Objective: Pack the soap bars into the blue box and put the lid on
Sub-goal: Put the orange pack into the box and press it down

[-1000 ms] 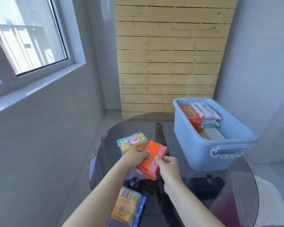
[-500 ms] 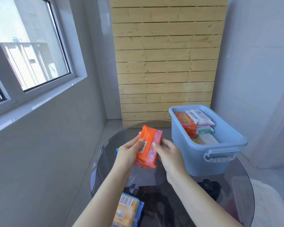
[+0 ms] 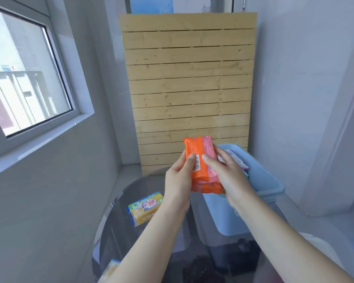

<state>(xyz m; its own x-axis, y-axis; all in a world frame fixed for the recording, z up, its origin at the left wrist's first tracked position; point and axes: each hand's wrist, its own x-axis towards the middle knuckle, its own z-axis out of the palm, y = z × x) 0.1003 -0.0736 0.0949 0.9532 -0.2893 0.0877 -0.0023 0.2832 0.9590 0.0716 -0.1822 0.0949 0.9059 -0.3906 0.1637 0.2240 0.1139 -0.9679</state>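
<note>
An orange and pink soap pack (image 3: 199, 158) stands upright in the air, gripped on both sides by my left hand (image 3: 178, 178) and my right hand (image 3: 226, 176). It hangs just left of the blue box (image 3: 268, 180), whose open top shows a few soap packs (image 3: 236, 161) behind my right hand. A yellow soap pack (image 3: 146, 208) lies on the round glass table (image 3: 110, 237) to the left of my left forearm. Another yellow pack (image 3: 110, 268) peeks out at the table's near edge.
A slatted wooden panel (image 3: 189, 88) leans against the far wall behind the table. A window (image 3: 25, 82) is set in the left wall. A pale object, possibly the lid (image 3: 319, 248), lies low at the right, partly hidden by my right arm.
Both hands have lifted the orange pack higher and to the right, close to the blue box. The view tilted up, so the yellow pack is uncovered on the table.
</note>
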